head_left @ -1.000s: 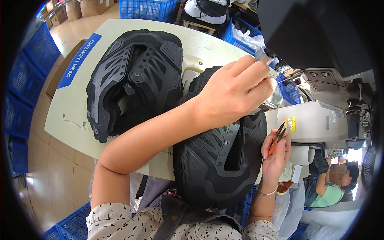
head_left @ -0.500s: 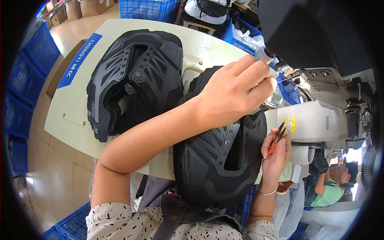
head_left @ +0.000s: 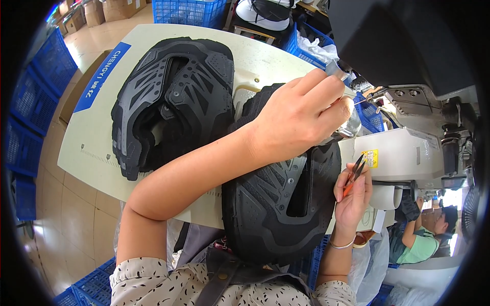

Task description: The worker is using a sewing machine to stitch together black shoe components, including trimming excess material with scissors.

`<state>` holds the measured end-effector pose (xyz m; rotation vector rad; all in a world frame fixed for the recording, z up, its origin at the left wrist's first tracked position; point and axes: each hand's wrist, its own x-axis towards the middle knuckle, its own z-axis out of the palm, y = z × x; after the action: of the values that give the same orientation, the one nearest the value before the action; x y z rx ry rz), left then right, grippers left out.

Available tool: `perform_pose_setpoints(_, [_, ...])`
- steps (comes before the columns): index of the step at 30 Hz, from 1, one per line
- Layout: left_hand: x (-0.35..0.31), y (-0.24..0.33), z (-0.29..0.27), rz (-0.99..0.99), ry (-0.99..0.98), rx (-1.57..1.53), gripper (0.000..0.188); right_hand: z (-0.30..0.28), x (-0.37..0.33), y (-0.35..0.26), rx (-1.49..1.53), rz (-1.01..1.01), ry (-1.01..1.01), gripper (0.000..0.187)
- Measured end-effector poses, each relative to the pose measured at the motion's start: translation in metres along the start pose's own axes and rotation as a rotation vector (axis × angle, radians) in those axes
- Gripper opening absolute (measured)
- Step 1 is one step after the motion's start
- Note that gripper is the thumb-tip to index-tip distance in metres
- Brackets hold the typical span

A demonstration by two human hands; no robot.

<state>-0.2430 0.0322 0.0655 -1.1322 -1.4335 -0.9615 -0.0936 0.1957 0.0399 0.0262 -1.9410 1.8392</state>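
Note:
My left hand [head_left: 309, 111] reaches across from the left, thumb and fingers pinched together beside the needle area of a sewing machine [head_left: 403, 148]. What lies between those fingertips is too small or hidden to make out. Beneath that forearm lies a black shoe upper [head_left: 278, 204], partly covered by the hand, its dark opening showing. My right hand [head_left: 352, 199] rests at the upper's right edge, holding thread snips [head_left: 352, 181] with orange handles and dark blades pointing up. More black shoe uppers [head_left: 173, 97] lie piled on the pale table to the left.
The pale worktable [head_left: 97, 148] carries a blue label strip at its left edge. Blue crates [head_left: 189, 13] stand behind it, and others line the floor at left. A dark machine head [head_left: 408, 41] overhangs at upper right. Another person [head_left: 421, 239] sits at far right.

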Motion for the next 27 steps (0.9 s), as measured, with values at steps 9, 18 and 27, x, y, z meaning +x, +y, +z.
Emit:
perform_pose_setpoints(9, [0.001,0.0,0.008,0.016,0.102,-0.068,0.024,0.012,0.023,-0.024,-0.296,-0.288,0.095,0.025])
perform_pose_setpoints(18, [-0.001,0.001,0.004,0.027,0.049,-0.046,0.022,0.045,0.073,-0.041,-0.589,-0.416,0.014,0.017])
perform_pose_setpoints(27, [0.001,0.001,0.001,0.013,0.049,0.024,0.024,0.037,0.067,-0.035,-0.681,-0.444,0.091,0.018])
